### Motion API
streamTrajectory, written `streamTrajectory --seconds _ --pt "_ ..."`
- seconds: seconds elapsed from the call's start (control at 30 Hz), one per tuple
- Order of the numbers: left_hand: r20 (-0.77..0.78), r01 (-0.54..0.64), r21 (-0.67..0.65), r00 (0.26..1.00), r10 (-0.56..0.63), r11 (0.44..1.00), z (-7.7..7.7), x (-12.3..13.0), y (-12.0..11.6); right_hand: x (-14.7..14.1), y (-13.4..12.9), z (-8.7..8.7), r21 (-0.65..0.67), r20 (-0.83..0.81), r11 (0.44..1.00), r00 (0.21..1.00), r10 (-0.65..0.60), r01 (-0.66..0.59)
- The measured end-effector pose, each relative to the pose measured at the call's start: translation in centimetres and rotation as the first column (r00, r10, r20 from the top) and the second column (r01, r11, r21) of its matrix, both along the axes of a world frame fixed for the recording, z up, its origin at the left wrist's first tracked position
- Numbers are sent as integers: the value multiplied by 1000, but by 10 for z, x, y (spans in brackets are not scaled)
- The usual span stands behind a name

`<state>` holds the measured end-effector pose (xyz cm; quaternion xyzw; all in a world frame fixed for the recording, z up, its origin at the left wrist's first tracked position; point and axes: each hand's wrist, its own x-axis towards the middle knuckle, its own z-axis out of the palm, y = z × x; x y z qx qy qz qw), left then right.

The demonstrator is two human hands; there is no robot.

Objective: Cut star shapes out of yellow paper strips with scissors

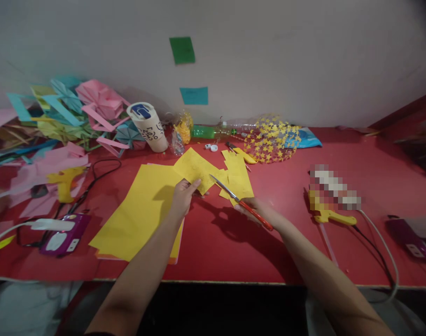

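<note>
— Red tabletop under your arms, grey wall behind it. What do your fingers have?

— Your left hand has its thumb on top of a yellow piece, pinching its near corner. Your right hand is closed around the red-handled scissors, which point up and leftward

— And the tip?

— It lies over the right part of the piece you're holding. Whether the blades are parted, I can't tell you

— What's closest to your hands?

— Smaller yellow cutouts, overlapping just beyond your right hand. To your left, partly beneath your forearm, there's a stack of yellow sheets, with pink and orange edges peeking out

— Farther off?

— Ahead of you, a white tumbler with a blue lid, a green bottle on its side, and clear wrap with yellow stars near a blue packet. One yellow glue gun is on your far left by folded paper shapes, another glue gun on your right

— On the wall?

— Two paper squares face you, green above blue
</note>
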<state>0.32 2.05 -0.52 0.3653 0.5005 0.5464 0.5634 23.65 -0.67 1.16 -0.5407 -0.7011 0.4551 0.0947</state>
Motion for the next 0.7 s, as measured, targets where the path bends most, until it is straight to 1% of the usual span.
streamTrajectory --seconds 0.1,0.17,0.3,0.43,0.57,0.7 --pt "6 2 -6 1000 -2 1000 1 -1 0 1 0 0 9 13 1000 1000 2 -2" --pt "7 13 -5 1000 -13 1000 2 -1 0 1 0 2 37 28 999 999 21 -22" --pt "3 63 -4 998 -63 998 4 1 -3 2 -1 6 83 58 992 994 87 -92" --pt "-9 106 -8 994 -107 994 6 2 -6 2 -2 8 83 51 990 993 106 -110" --pt "-32 141 -15 989 -141 990 4 2 -6 1 -2 4 78 9 994 997 81 -82" --pt "-23 153 -18 988 -153 988 2 1 -6 -1 -4 0 17 -52 1000 999 18 -17"
